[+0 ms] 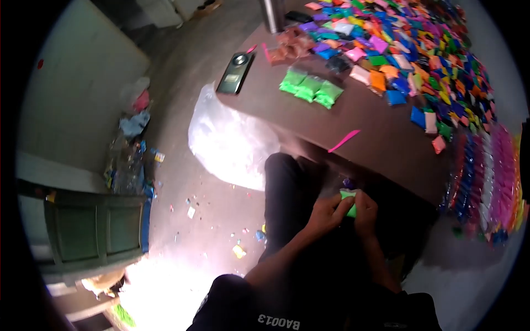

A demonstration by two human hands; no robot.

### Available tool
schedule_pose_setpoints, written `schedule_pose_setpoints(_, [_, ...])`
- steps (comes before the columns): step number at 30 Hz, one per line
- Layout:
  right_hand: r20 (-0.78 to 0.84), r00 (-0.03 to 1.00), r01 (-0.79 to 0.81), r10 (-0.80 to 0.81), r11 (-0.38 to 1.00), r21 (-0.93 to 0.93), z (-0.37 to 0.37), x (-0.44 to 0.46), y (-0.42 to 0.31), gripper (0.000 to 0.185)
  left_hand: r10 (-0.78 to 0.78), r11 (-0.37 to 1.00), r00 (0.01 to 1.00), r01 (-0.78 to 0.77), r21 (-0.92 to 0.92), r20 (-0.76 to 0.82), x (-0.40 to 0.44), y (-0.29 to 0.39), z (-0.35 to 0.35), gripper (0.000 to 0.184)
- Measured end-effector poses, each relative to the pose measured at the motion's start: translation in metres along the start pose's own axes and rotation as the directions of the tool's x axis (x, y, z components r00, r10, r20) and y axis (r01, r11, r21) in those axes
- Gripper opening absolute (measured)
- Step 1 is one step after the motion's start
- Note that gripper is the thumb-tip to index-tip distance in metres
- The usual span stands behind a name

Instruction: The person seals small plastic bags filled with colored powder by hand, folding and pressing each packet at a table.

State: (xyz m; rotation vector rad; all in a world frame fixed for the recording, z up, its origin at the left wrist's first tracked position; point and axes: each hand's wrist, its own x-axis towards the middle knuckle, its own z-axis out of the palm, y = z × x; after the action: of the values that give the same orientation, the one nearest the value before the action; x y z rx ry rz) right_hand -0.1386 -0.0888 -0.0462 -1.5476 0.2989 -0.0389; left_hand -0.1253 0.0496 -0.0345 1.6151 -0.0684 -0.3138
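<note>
My left hand (327, 212) and my right hand (365, 212) are close together over my lap, below the table's front edge. Between them they grip a small bright green packet (349, 202), fingers pressed on its two sides. Most of the packet is covered by the fingers. On the table beyond lie several green packets (311, 88) in clear wrapping, side by side. A pink strip (344, 141) rests near the table edge, just beyond my hands.
A big heap of coloured packets (408, 49) covers the table's far right, with long packet strips (486, 182) hanging below. Brown packets (291, 46), a dark phone (236, 73) and a metal cylinder (272, 15) stand or lie farther back. A plastic bag (229, 140) is beside my knee.
</note>
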Motion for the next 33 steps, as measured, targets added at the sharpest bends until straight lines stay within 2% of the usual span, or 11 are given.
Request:
schedule_pose_setpoints(12, [-0.034, 0.995, -0.092, 0.091, 0.996, -0.012, 0.005, 0.012, 0.021, 0.036, -0.042, 0.951, 0.996, 0.065, -0.302, 0.082, 0.0, -0.01, -0.014, 0.037])
schedule_pose_setpoints(13, [-0.026, 1.0, -0.004, -0.002, 0.973, -0.231, 0.003, 0.013, 0.025, 0.035, -0.05, 0.951, 0.996, 0.068, -0.302, 0.068, 0.002, -0.013, -0.015, 0.037])
schedule_pose_setpoints(16, [0.287, 0.821, 0.539, -0.493, 0.503, -0.676, 0.0, 0.014, 0.065, 0.036, 0.079, 0.981, 0.997, -0.075, -0.18, 0.017, 0.002, -0.021, -0.017, 0.035])
schedule_pose_setpoints(17, [0.192, 0.669, 0.501, -0.718, 0.245, -0.83, 0.016, 0.01, 0.078, 0.037, 0.091, 0.983, 0.996, -0.089, -0.16, 0.007, 0.002, -0.022, -0.018, 0.034])
schedule_pose_setpoints(19, [0.161, 0.437, 0.357, -0.885, 0.007, -0.934, 0.033, 0.009, 0.075, 0.04, 0.101, 0.985, 0.995, -0.101, -0.14, -0.008, 0.001, -0.019, -0.026, 0.034])
schedule_pose_setpoints(25, [0.466, 0.304, 0.72, -0.831, -0.12, -0.684, 0.008, 0.024, 0.047, 0.034, -0.02, 0.994, 1.0, 0.022, -0.107, 0.022, -0.005, -0.024, -0.04, 0.033])
schedule_pose_setpoints(26, [0.241, 0.8, 0.574, -0.549, 0.585, -0.573, -0.001, 0.022, 0.055, 0.03, -0.055, 0.99, 0.998, 0.052, -0.132, -0.019, -0.005, -0.024, -0.043, 0.032])
schedule_pose_setpoints(27, [0.231, 0.935, 0.346, -0.269, 0.836, -0.425, 0.004, 0.021, 0.049, 0.029, -0.089, 0.984, 0.994, 0.079, -0.158, -0.059, -0.006, -0.023, -0.047, 0.031])
schedule_pose_setpoints(28, [0.198, 0.979, 0.024, 0.036, 0.957, -0.29, 0.017, 0.019, 0.032, 0.028, -0.087, 0.984, 0.994, 0.075, -0.161, -0.068, -0.008, -0.025, -0.05, 0.031])
schedule_pose_setpoints(30, [0.204, 0.943, -0.242, 0.262, 0.963, -0.117, 0.042, 0.013, -0.007, 0.031, 0.026, 0.991, 0.984, -0.047, -0.122, -0.174, -0.011, -0.027, -0.054, 0.029])
schedule_pose_setpoints(33, [0.246, 0.96, -0.069, 0.136, 0.962, -0.263, 0.035, 0.013, 0.027, 0.027, 0.044, 0.992, 0.986, -0.062, -0.108, -0.162, -0.015, -0.029, -0.066, 0.026])
